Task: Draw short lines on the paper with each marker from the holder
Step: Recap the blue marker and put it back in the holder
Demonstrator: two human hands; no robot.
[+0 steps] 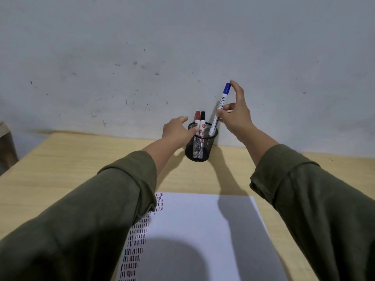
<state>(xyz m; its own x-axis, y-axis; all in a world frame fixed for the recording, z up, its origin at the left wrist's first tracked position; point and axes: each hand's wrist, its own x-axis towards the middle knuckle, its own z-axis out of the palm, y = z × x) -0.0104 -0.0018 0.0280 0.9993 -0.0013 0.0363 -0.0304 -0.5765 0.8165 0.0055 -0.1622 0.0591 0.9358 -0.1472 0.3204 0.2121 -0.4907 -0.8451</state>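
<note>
Your right hand (pixel 237 116) pinches the blue-capped marker (pixel 220 109) between thumb and fingers, with your index fingertip up by its cap. The marker stands tilted, its lower end just inside the right rim of the black mesh holder (pixel 199 146). Your left hand (pixel 178 130) cups the holder's left side, thumb at the rim, fingers loosely curled around the mesh.

The holder sits on the wooden desk (pixel 71 157) near its far edge, close to the grey wall (pixel 142 57). Inside it a red-capped marker (pixel 197 120) and a black-capped marker (pixel 202 121) stand upright side by side, toward the left, apart from the blue one.

The white paper (pixel 203 230) lies nearer to you, well apart from the holder, with bare desk between them. Rows of short red, blue and black lines (pixel 136 240) run down its left strip, partly under your left sleeve (pixel 91 220); the rest of the sheet is blank. Its right edge has open desk beside it, though your right sleeve (pixel 314 199) hangs over that side.
</note>
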